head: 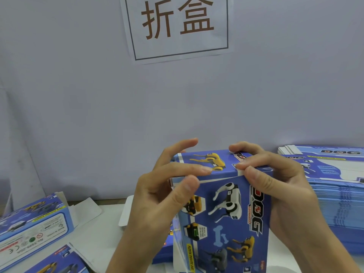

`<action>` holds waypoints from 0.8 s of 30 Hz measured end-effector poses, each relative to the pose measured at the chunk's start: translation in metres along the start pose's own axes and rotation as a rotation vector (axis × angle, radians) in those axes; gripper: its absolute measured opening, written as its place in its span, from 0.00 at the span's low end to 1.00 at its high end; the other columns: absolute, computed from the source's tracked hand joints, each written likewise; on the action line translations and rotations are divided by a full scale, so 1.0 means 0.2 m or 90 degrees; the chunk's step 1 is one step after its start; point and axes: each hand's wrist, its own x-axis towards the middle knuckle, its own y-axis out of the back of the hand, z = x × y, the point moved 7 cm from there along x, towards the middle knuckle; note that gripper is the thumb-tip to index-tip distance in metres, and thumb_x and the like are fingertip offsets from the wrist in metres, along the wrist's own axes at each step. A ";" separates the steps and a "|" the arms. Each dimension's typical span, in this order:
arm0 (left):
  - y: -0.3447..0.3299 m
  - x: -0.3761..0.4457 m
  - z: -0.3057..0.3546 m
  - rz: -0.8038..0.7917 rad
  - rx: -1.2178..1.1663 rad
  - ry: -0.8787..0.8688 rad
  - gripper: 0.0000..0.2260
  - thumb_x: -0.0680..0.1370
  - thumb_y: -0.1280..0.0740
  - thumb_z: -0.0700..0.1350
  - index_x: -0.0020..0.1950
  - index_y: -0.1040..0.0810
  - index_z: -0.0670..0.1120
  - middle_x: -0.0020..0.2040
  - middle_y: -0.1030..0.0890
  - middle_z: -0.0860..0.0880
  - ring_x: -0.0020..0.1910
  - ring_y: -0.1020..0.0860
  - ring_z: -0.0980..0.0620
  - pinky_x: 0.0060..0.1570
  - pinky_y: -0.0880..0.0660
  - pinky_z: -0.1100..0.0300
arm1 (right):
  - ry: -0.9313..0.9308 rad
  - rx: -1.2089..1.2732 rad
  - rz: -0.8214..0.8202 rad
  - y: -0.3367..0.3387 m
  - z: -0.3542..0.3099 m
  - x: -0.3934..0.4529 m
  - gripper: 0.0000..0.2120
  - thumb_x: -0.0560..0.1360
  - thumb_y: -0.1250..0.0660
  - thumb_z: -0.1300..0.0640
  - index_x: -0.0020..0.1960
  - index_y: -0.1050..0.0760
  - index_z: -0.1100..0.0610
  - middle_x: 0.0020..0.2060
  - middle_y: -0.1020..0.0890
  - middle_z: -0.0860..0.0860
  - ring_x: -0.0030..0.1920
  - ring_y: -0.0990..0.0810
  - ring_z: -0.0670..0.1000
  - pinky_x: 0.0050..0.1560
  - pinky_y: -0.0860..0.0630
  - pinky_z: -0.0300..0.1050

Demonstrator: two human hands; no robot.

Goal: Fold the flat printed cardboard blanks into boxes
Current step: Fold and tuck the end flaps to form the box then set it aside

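**Closing the top flap on the dog box**

While the blue printed cardboard box (220, 209) stands upright on the white counter (102, 229) in front of me, I am working on its top end. My left hand (157, 196) grips the upper left corner, thumb on the near face and fingers curled over the top flap with the yellow dog picture (208, 162). My right hand (275, 186) clamps the upper right corner, thumb along the fold line and fingers hooked over the top edge. Neither hand is free; both hold the box.

To do this step well, I judge the flap should go down evenly from both corners, so the tuck tab slides inside the near wall and does not buckle. Thumbs should keep the near panel square while the fingers press down; too much squeeze could bow the thin card or crease the print. I cannot see whether the tab is already fully seated.

A tall stack of flat blue printed blanks (334, 198) sits at my right, just beside the right wrist. A finished blue box lying on its side (33, 223) rests at my left with its end flap open, and another printed piece (57, 263) lies near it. A white paper sign with brown characters (177, 26) hangs on the pale wall (78, 95) behind.
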 end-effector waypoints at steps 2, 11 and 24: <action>0.00 0.00 0.01 -0.004 0.009 0.000 0.10 0.72 0.25 0.57 0.49 0.13 0.55 0.69 0.24 0.54 0.68 0.25 0.40 0.43 0.18 0.53 | 0.011 -0.014 -0.010 -0.01 0.00 0.00 0.17 0.60 0.18 0.43 0.40 0.15 0.54 0.60 0.18 0.52 0.55 0.16 0.57 0.41 0.18 0.48; 0.01 0.00 0.01 0.023 0.094 -0.009 0.11 0.73 0.27 0.57 0.49 0.13 0.52 0.67 0.22 0.54 0.68 0.24 0.48 0.43 0.16 0.48 | 0.029 -0.021 -0.004 0.01 0.00 0.00 0.17 0.61 0.18 0.43 0.39 0.14 0.56 0.58 0.18 0.54 0.52 0.15 0.56 0.39 0.17 0.47; 0.14 0.02 0.05 0.179 0.202 -0.025 0.10 0.69 0.26 0.58 0.49 0.17 0.60 0.51 0.17 0.51 0.41 0.16 0.53 0.33 0.20 0.62 | 0.153 -0.194 0.114 -0.03 -0.07 0.01 0.17 0.68 0.26 0.38 0.55 0.18 0.41 0.60 0.17 0.43 0.67 0.22 0.48 0.61 0.24 0.53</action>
